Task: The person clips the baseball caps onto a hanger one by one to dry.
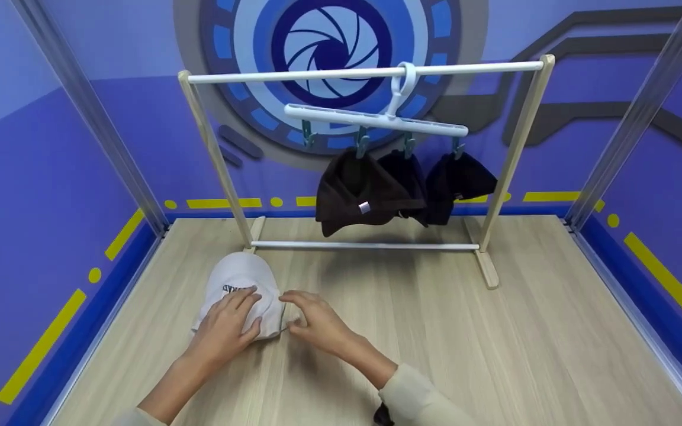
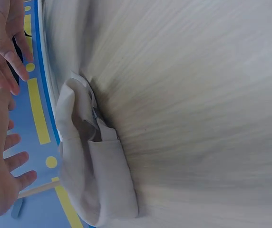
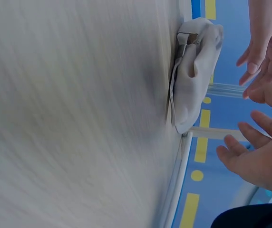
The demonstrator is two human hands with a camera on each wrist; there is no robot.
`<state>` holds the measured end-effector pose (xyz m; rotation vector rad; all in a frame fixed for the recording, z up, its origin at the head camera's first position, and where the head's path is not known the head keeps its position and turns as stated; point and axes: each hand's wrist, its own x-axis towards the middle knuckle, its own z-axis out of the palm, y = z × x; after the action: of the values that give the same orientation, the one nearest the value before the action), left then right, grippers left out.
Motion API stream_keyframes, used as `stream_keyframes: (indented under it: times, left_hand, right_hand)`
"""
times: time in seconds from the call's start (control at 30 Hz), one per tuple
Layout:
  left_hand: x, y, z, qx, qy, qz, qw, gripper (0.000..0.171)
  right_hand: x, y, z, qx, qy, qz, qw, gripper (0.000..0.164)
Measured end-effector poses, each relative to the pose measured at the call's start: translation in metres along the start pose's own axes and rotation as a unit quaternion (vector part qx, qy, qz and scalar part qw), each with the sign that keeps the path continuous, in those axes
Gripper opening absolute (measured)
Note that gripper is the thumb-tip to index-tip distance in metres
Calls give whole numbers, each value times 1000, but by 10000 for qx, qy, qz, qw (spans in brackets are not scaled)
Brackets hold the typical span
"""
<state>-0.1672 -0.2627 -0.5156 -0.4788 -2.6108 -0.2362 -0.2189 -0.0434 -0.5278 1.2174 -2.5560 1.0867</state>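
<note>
A white baseball cap (image 1: 239, 269) lies on the left of the wooden table, its dark front lettering partly covered by fingers. Over its front, in the head view, is my left hand (image 1: 228, 319), fingers loosely extended. At the cap's right edge is my right hand (image 1: 324, 326), thumb and fingers bent slightly apart; a thin strap-like line runs by its thumb. Both wrist views show the cap (image 2: 110, 175) resting low on the tabletop, its strap side partly visible. There the left hand (image 2: 3, 161) and right hand (image 3: 264, 152) have spread fingers; contact is unclear.
Behind stands a wooden rack (image 1: 510, 160) with a white top rail. From it hangs a pale clip hanger (image 1: 341, 116) with green-grey clips. A brown cap (image 1: 356, 195) and black caps (image 1: 456, 180) hang from the clips. Blue-purple panels (image 1: 27, 207) enclose the table (image 1: 495, 355).
</note>
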Motion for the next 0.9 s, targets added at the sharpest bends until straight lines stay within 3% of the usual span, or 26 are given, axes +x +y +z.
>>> stream_keyframes:
  times: [0.17, 0.43, 0.7, 0.9]
  left_hand:
    - [-8, -7, 2, 125, -133, -46, 9998, 40]
    - [-25, -18, 9, 529, -896, -202, 9944, 55]
    - [-37, -29, 11, 602, -1386, -329, 9880, 71]
    - [-39, -36, 13, 614, -1278, -249, 9896, 77]
  right_hand:
    - [2, -2, 12, -26, -173, -138, 9998, 49]
    - [4, 0, 30, -355, -581, -139, 9976, 58]
    - [9, -5, 43, -581, -826, -7, 9949, 61]
    - [9, -5, 49, -737, -1004, -140, 9921, 57]
